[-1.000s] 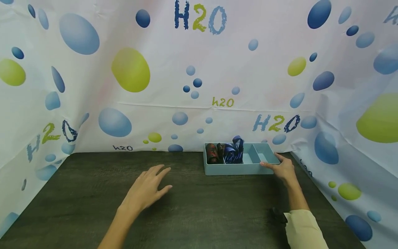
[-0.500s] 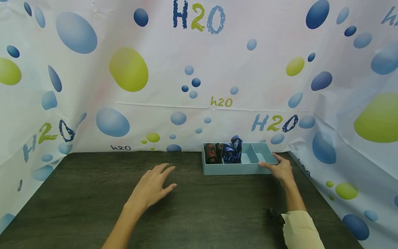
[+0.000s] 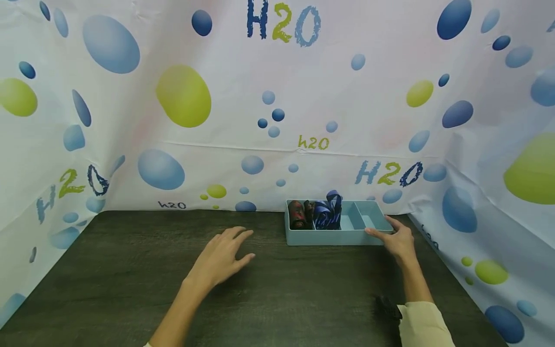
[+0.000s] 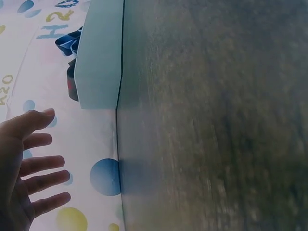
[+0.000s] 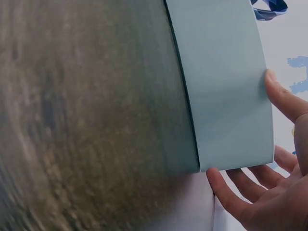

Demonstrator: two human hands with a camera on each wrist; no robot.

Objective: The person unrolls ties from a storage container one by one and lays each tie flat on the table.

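A long light-blue divided box (image 3: 334, 238) stands on the table near the back wall. Its left compartment holds dark, red-patterned rolled cloth (image 3: 297, 215). Beside that, a coiled blue striped band of cloth (image 3: 326, 216) has a loop rising above the rim. My right hand (image 3: 401, 245) grips the box's right end, thumb at the front rim and fingers against the end wall (image 5: 240, 169). My left hand (image 3: 222, 258) hovers over the table left of the box, fingers spread and slightly bent, holding nothing. In the left wrist view its thumb points toward the box's left end.
The dark wood-look table (image 3: 277, 299) meets a white sheet (image 3: 234, 120) printed with blue and green dots at its back and sides. The box's back sits close to this sheet. A small black object (image 3: 387, 307) shows by the right sleeve.
My left hand has moved a little to the right, toward the box. My right hand keeps its place on the box's end, and the box stays put.
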